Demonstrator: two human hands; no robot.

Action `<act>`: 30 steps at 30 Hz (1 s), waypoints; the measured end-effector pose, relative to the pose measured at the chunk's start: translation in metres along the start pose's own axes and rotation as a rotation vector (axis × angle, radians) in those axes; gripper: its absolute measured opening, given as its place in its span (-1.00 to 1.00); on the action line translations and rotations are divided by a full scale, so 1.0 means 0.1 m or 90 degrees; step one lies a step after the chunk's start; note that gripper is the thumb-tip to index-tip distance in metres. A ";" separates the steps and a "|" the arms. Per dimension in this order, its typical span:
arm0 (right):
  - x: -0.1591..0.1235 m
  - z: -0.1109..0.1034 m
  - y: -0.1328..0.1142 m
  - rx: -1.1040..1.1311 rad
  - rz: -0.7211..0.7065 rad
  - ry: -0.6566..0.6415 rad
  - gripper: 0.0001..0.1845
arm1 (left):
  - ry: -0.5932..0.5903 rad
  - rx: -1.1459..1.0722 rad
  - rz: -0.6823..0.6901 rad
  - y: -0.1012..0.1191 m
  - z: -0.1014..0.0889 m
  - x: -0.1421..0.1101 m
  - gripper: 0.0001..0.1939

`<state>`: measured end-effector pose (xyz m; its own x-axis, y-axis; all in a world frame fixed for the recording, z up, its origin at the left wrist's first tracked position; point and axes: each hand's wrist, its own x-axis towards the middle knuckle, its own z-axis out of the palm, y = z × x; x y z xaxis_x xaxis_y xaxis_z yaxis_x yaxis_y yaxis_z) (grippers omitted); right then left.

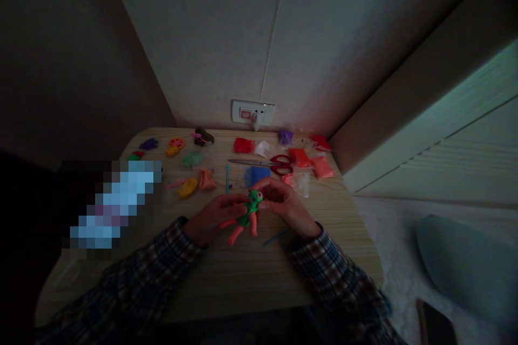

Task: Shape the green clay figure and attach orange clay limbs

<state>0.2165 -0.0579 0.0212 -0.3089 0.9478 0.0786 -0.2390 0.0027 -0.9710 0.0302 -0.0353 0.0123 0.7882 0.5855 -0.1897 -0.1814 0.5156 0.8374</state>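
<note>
Both L hand [212, 216] & R hand [285, 205] clamped on green/pink figure [253, 208], held betw. them over table [335, 250]. Scissors [265, 163] lie beyond, nr. blue packet [261, 173].

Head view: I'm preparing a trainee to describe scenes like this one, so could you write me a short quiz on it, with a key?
1. True or false: the left hand and the right hand both touch the green-and-pink clay figurine.
2. Multiple choice: what colour are the handles of the scissors?
A) yellow
B) white
C) red
3. Fill the gap: in the picture, the purple packet lies farther to the ____ than the blue packet.

Key: 1. True. 2. C. 3. right.
</note>
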 end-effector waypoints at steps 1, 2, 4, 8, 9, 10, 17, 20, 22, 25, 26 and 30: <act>0.00 0.00 0.00 0.007 0.003 -0.003 -0.65 | -0.002 0.001 -0.002 0.00 0.00 0.00 -0.55; 0.00 0.00 0.00 0.014 0.005 -0.007 -0.66 | -0.002 0.003 -0.003 0.00 0.00 0.00 -0.56; -0.01 0.00 0.00 0.022 0.008 -0.009 -0.68 | 0.002 0.009 -0.006 0.00 0.01 0.00 -0.57; 0.00 0.01 -0.01 0.009 0.011 0.002 -0.66 | 0.011 -0.003 -0.006 0.01 0.02 0.00 -0.58; 0.00 0.02 -0.01 0.007 0.012 0.001 -0.66 | 0.012 -0.006 -0.005 0.01 0.02 0.00 -0.59; 0.00 0.03 -0.02 0.008 0.011 -0.001 -0.66 | 0.012 -0.007 -0.004 0.01 0.02 0.00 -0.60; 0.00 0.03 -0.01 0.021 0.020 0.013 -0.65 | 0.010 -0.011 0.018 -0.01 0.03 0.01 -0.58; 0.00 0.03 0.00 0.017 0.014 0.003 -0.65 | 0.037 0.005 0.022 0.02 0.04 0.00 -0.57; 0.00 0.04 0.01 0.017 0.014 -0.004 -0.67 | 0.050 0.029 0.016 0.03 0.04 -0.01 -0.61; 0.00 0.05 0.01 0.012 0.013 0.001 -0.66 | 0.068 0.049 0.007 0.04 0.04 -0.02 -0.62; 0.00 0.06 0.01 0.011 0.013 0.002 -0.65 | 0.074 0.053 0.010 0.04 0.04 -0.02 -0.61; 0.00 0.07 0.00 0.015 0.015 0.000 -0.65 | 0.084 0.064 0.034 0.02 0.02 -0.01 -0.58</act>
<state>0.2103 -0.0601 0.0226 -0.3152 0.9474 0.0554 -0.2525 -0.0274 -0.9672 0.0304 -0.0358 0.0154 0.6936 0.6909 -0.2038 -0.1557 0.4200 0.8941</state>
